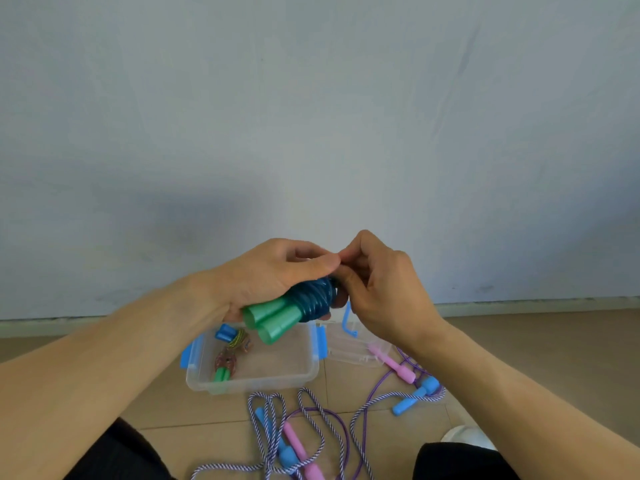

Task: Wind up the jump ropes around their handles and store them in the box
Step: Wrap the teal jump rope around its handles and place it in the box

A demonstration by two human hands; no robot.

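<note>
Above the clear plastic storage box, the light, springy dark-teal coiled rope on green plastic handles is gripped by the left hand, its slippery tail end apparently pinched by the right hand.

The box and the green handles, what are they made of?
Box: probably clear hard plastic; you can see the floor and ropes through its walls. Green handles: likely smooth plastic too, slightly see-through with a soft shine.

My left hand curls closed, palm down; my right hand pinches at its fingertips, thumbs nearly touching, both forearms reaching forward, converging.
</note>
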